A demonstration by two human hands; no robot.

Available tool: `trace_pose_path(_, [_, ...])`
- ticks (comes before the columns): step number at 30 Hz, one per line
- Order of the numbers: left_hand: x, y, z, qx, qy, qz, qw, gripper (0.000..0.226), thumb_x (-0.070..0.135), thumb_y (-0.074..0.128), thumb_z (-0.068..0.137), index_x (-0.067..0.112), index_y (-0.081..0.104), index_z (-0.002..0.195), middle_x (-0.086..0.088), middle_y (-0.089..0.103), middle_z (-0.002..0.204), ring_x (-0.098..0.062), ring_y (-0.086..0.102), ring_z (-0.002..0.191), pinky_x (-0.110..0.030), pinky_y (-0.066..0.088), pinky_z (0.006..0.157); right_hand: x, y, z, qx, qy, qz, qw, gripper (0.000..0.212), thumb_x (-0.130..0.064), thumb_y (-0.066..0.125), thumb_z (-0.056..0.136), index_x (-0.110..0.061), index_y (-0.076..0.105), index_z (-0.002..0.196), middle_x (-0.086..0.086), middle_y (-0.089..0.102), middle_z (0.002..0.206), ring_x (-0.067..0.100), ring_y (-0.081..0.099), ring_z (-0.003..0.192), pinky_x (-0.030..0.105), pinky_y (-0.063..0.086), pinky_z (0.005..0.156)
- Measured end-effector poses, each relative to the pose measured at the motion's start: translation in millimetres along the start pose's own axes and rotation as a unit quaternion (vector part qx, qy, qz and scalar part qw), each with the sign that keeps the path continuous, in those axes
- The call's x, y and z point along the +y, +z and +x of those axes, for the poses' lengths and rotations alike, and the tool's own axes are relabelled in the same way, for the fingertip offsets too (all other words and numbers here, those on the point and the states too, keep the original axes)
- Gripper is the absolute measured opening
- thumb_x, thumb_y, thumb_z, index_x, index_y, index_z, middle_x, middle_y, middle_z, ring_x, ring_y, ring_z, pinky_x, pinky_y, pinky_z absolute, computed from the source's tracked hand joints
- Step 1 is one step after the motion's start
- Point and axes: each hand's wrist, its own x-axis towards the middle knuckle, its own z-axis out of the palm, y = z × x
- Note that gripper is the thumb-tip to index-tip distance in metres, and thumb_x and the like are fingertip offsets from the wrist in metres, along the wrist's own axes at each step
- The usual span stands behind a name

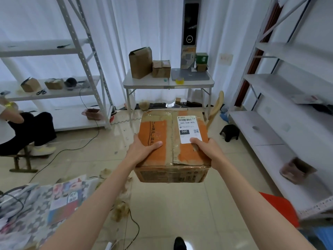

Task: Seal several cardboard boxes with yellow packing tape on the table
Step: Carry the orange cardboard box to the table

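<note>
A cardboard box (173,141) with orange-printed top flaps is held in the air above the tiled floor (180,213), well short of the folding table (168,82). A white shipping label (189,129) is seen on its right flap, and clear tape is noted along the centre seam. The box is grasped at its near left corner by the left hand (144,150), thumb laid across the top. The near right corner is grasped by the right hand (205,150), thumb pressed on the label's lower edge; the remaining fingers of both hands are hidden beneath the box. On the table a roll of yellow tape (179,81) is observed near the front edge, with a tall open box (140,62) and a smaller box (161,68) behind it. Metal shelving (281,105) is recorded on the right, and a seated person (21,130) at far left
</note>
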Motion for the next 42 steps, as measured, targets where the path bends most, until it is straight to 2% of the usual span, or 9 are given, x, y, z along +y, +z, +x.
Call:
trace_pose_path(4, [29.5,8.5,61.2,0.01,0.002,-0.005,1.0,0.11,0.067,0.078,0.071,0.021,0.025,0.154,-0.004,0.054,0.144,-0.026,0.059,0.122,-0.047,0.05,0.104,-27.4,-6.7,71.2,-0.009,-0.01,-0.005,1.0,0.04,-0.037,0.078,0.084,-0.013,0.064,0.113,0.004,0.076,0.097,0.023,0.073,0.092,0.034,0.059,0.074])
trace_pose_path(10, [57.1,6.4,144.2,0.037,0.001,-0.025,0.999,0.106,0.065,0.079,0.072,0.022,0.027,0.154,-0.002,0.055,0.144,-0.026,0.058,0.124,-0.046,0.048,0.106,-71.1,-2.0,165.7,-0.033,-0.021,-0.014,0.999,0.024,-0.034,0.078,0.085,-0.019,0.065,0.099,0.005,0.077,0.095,0.025,0.073,0.094,0.049,0.058,0.094])
trace_pose_path(13, [60.8,-1.6,188.9,0.043,-0.006,-0.034,0.998,0.108,0.066,0.08,0.071,0.022,0.027,0.153,0.0,0.054,0.144,-0.025,0.058,0.123,-0.045,0.048,0.105,-86.4,11.9,214.6,-0.039,-0.013,-0.021,0.999,0.04,-0.039,0.079,0.082,-0.016,0.066,0.112,0.005,0.076,0.102,0.023,0.073,0.093,0.044,0.061,0.088])
trace_pose_path(16, [58.2,-12.0,239.0,0.046,-0.018,-0.035,0.998,0.111,0.071,0.08,0.067,0.024,0.027,0.153,0.001,0.054,0.143,-0.024,0.058,0.123,-0.046,0.048,0.104,-101.7,31.5,264.7,-0.052,-0.009,-0.021,0.998,0.048,-0.041,0.079,0.082,-0.015,0.062,0.118,0.005,0.074,0.106,0.021,0.072,0.09,0.031,0.058,0.062])
trace_pose_path(18, [56.6,-21.7,275.5,0.048,-0.022,-0.036,0.998,0.116,0.076,0.08,0.062,0.026,0.028,0.153,0.002,0.055,0.142,-0.023,0.058,0.122,-0.047,0.048,0.105,-113.6,46.7,301.6,-0.06,-0.007,-0.026,0.998,0.057,-0.046,0.081,0.078,-0.015,0.061,0.121,0.005,0.073,0.108,0.021,0.071,0.09,0.026,0.052,0.055])
trace_pose_path(26, [64.7,-71.6,432.7,0.051,-0.009,-0.051,0.997,0.124,0.083,0.081,0.051,0.03,0.031,0.152,0.006,0.059,0.137,-0.021,0.061,0.118,-0.05,0.05,0.103,-173.6,111.2,434.7,-0.042,-0.011,-0.036,0.998,0.057,-0.048,0.081,0.078,-0.018,0.06,0.122,0.001,0.072,0.112,0.02,0.071,0.1,0.038,0.06,0.086])
trace_pose_path(32, [81.1,-86.9,528.0,0.03,0.004,-0.055,0.998,0.109,0.061,0.084,0.07,0.023,0.027,0.155,0.007,0.053,0.135,-0.016,0.056,0.115,-0.034,0.046,0.091,-199.4,138.6,506.9,-0.029,0.003,-0.009,1.0,0.061,-0.049,0.081,0.078,-0.018,0.056,0.125,0.002,0.072,0.113,0.019,0.071,0.097,0.031,0.056,0.068])
trace_pose_path(38, [86.6,-74.2,609.7,0.006,-0.002,-0.048,0.999,0.105,0.061,0.082,0.072,0.025,0.025,0.153,0.003,0.055,0.139,-0.021,0.058,0.118,-0.041,0.048,0.097,-211.3,144.7,578.8,-0.012,0.025,-0.011,1.0,0.026,-0.038,0.077,0.087,-0.026,0.057,0.097,-0.001,0.07,0.105,0.019,0.069,0.095,0.037,0.06,0.08])
trace_pose_path(42, [90.8,-63.8,672.4,0.0,-0.007,-0.048,0.999,0.104,0.058,0.083,0.073,0.025,0.025,0.153,0.002,0.053,0.141,-0.014,0.052,0.111,-0.036,0.046,0.092,-217.1,151.8,645.3,-0.012,0.041,-0.005,0.999,0.043,-0.044,0.082,0.08,-0.023,0.057,0.108,0.001,0.07,0.113,0.022,0.07,0.1,0.045,0.06,0.089])
